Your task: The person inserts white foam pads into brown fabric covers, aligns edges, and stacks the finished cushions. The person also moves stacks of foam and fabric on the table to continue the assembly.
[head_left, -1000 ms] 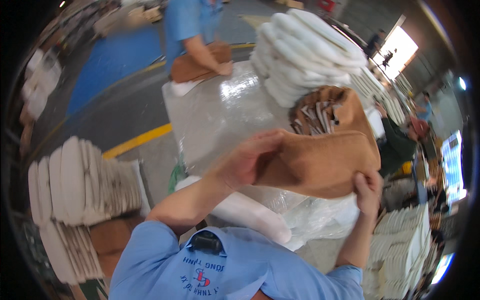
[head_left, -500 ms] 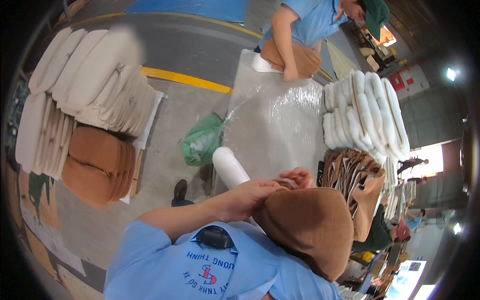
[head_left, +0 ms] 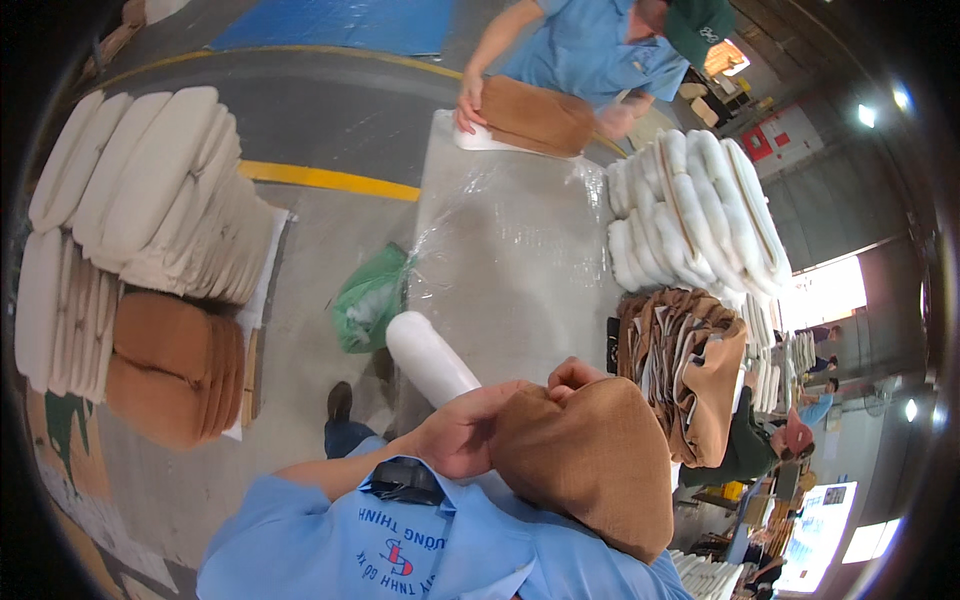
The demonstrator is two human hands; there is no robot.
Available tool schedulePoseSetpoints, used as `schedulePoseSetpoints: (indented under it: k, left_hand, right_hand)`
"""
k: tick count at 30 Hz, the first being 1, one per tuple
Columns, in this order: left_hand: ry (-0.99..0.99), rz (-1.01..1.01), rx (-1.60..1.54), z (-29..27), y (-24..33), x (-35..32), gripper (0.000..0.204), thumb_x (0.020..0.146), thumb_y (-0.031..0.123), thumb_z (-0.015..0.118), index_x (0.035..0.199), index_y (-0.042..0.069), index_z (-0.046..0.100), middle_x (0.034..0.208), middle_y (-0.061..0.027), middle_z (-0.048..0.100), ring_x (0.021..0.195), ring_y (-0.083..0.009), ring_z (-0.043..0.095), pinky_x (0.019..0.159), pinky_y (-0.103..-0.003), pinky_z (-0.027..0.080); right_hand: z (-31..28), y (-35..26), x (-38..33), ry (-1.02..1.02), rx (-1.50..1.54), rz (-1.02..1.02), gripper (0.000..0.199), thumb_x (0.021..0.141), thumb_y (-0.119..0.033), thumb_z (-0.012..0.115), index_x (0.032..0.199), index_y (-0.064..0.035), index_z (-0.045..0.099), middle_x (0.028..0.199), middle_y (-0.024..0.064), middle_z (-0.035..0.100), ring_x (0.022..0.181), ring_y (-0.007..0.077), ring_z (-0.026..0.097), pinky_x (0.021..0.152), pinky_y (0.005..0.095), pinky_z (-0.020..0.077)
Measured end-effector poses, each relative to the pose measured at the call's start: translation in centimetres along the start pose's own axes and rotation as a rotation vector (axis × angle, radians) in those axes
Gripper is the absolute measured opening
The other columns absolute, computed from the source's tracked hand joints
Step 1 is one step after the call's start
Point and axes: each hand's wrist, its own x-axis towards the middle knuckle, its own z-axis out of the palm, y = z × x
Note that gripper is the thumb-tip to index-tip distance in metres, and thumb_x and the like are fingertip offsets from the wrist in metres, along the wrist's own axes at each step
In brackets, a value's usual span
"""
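Close to my chest is a brown fabric cushion cover [head_left: 585,460], its rounded end bulging toward the lower right. My left hand [head_left: 465,430] grips the cover's near-left edge, thumb on top. My right hand [head_left: 575,375], partly hidden behind the cover, has curled fingers pinching its upper edge. From beneath my left hand a white padded cushion [head_left: 430,355] sticks out over the table edge; whether it runs into the cover is hidden. Across the table a co-worker's hands hold another brown cover [head_left: 535,115] with white padding showing under it.
The table [head_left: 510,240] has clear plastic film over it. White pads [head_left: 695,210] and folded brown covers [head_left: 680,370] are stacked along its right side. A green bag [head_left: 368,305] lies left of it. Farther left stand piles of white cushions [head_left: 150,190] and brown cushions [head_left: 170,365].
My right hand has moved from behind the cover onto its upper edge, and its fingers have curled. The co-worker has turned the other cover and spread their hands to its ends.
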Motion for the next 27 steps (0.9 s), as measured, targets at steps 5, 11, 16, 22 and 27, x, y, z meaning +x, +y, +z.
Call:
schedulePoseSetpoints:
  k: [5, 11, 16, 22, 27]
  left_hand:
    - [-0.274, -0.024, -0.023, -0.9, -0.3, 0.6, 0.034, 0.109, 0.029, 0.059, 0.134, 0.006, 0.059, 0.128, -0.0051, 0.066, 0.115, -0.0142, 0.065, 0.099, -0.034, 0.054]
    - [0.094, 0.086, 0.305, -4.5, 0.5, -0.6, 0.014, 0.108, 0.020, 0.062, 0.114, 0.007, 0.066, 0.104, -0.0012, 0.070, 0.095, -0.0102, 0.068, 0.085, -0.029, 0.056]
    - [0.285, 0.390, 0.475, -4.5, 1.3, -1.1, 0.019, 0.108, 0.023, 0.065, 0.115, 0.005, 0.066, 0.110, -0.0060, 0.072, 0.098, -0.0140, 0.070, 0.088, -0.031, 0.057]
    - [0.177, 0.089, 0.074, -4.9, 1.5, -4.4, 0.048, 0.112, 0.039, 0.052, 0.149, 0.009, 0.055, 0.143, -0.0086, 0.063, 0.132, -0.0217, 0.059, 0.114, -0.043, 0.044]
    - [0.090, 0.230, 0.126, -6.9, 0.7, -5.3, 0.048, 0.112, 0.042, 0.050, 0.147, 0.010, 0.055, 0.145, -0.0077, 0.061, 0.135, -0.0233, 0.056, 0.116, -0.045, 0.040]
  right_hand:
    - [-1.0, 1.7, -1.4, 0.046, 0.041, 0.012, 0.048, 0.105, -0.051, 0.063, 0.121, -0.0061, 0.055, 0.103, 0.0146, 0.071, 0.090, 0.0210, 0.070, 0.080, 0.0352, 0.0586]
    - [0.9, 4.7, -0.8, -0.084, 0.014, 0.118, 0.047, 0.105, -0.049, 0.063, 0.122, -0.0057, 0.057, 0.103, 0.0136, 0.071, 0.091, 0.0200, 0.070, 0.080, 0.0344, 0.0581]
    - [2.8, 7.6, 0.6, -0.228, -0.038, 0.206, 0.047, 0.105, -0.048, 0.064, 0.124, -0.0053, 0.058, 0.103, 0.0128, 0.072, 0.091, 0.0192, 0.070, 0.080, 0.0338, 0.0577]
    - [4.8, 9.0, 2.9, -0.317, -0.096, 0.247, 0.046, 0.105, -0.046, 0.064, 0.125, -0.0048, 0.059, 0.104, 0.0118, 0.072, 0.091, 0.0181, 0.070, 0.080, 0.0330, 0.0572]
    - [6.0, 10.1, 5.3, -0.366, -0.136, 0.246, 0.046, 0.105, -0.045, 0.065, 0.126, -0.0044, 0.060, 0.104, 0.0110, 0.072, 0.092, 0.0173, 0.069, 0.080, 0.0324, 0.0567]
